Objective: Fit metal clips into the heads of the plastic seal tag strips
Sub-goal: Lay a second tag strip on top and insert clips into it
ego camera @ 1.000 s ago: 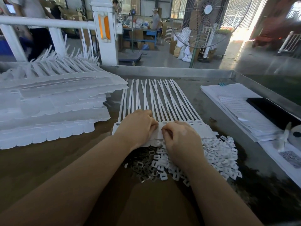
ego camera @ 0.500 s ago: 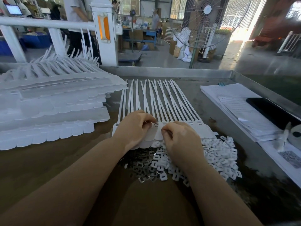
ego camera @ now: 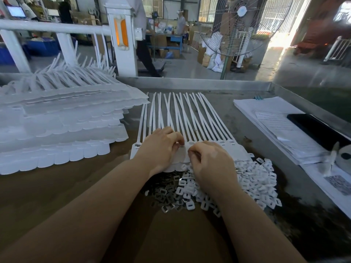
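Observation:
A joined sheet of white seal tag strips (ego camera: 191, 114) lies flat in front of me, tails pointing away and heads (ego camera: 227, 143) in a row toward me. My left hand (ego camera: 161, 149) rests on the row with curled fingers and pinches one head near the middle. My right hand (ego camera: 210, 164) sits just to its right, thumb and forefinger pinched on a small piece at the neighbouring head, seemingly a metal clip, mostly hidden. A pile of metal clips (ego camera: 167, 194) lies under my wrists. White plastic caps (ego camera: 256, 179) are heaped to its right.
A tall stack of seal tag sheets (ego camera: 62, 128) fills the left of the table. Papers (ego camera: 275, 126) and a black phone (ego camera: 319, 130) lie at the right, next to the raised metal rim (ego camera: 209, 84). Beyond it stand a white post, a fan and a walking person.
My left hand's fingertips have shifted slightly along the row of heads, while my right hand stays pinched beside them. A person in the background has walked rightward behind the white post.

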{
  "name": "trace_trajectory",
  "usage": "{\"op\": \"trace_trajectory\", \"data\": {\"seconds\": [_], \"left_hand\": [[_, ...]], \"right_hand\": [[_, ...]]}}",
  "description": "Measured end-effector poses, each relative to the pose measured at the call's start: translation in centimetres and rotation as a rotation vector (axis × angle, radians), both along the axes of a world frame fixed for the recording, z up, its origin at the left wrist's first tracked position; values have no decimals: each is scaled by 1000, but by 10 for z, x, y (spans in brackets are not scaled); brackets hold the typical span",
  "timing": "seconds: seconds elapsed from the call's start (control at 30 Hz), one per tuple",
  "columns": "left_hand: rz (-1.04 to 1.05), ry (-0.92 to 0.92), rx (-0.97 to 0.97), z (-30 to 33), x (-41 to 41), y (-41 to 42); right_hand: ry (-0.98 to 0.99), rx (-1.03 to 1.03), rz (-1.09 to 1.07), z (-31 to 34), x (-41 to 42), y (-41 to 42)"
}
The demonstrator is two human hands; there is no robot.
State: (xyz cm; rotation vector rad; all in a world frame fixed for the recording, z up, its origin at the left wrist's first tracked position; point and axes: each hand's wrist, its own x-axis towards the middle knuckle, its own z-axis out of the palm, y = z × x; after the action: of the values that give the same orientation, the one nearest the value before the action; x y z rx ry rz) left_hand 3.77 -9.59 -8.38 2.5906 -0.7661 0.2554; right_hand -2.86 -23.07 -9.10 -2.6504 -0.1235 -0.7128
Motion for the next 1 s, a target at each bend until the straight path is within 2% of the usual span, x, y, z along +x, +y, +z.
{"op": "trace_trajectory", "data": {"seconds": [0.13,0.53,0.77,1.0], "left_hand": [[-5,30,-101,-1,-1,2],[12,-22,-23,0,-4,-1],[47,84,-282,-1,-4,3],[39,125,-211,1,3,5]], "right_hand": [[-11,4,1,0,-1,0],[-10,-7,-1,0,-1,0],[1,-5,-1,1,-2,0],[16,-10,-9,1,-2,0]]}}
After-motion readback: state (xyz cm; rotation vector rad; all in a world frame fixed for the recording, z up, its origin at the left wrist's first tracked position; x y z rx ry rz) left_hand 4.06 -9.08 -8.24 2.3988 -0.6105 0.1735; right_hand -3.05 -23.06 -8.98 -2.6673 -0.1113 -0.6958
